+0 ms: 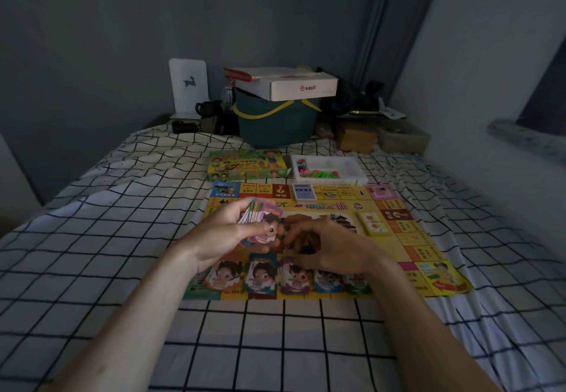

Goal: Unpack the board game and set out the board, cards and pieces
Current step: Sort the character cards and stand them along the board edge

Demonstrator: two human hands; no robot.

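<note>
The left hand (226, 226) grips a stack of cards (260, 220) above the board (422, 238) on the bed (92, 238), while the right hand (330, 247), fingers curled, grasp unclear, hovers nearer the row of card piles (291, 278) lying just below it along the board's near edge.

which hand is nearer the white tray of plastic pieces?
Right. The right hand sits over the board's middle, nearly straight below the white tray. The left hand, holding a stack of cards, is farther left of it.
</note>
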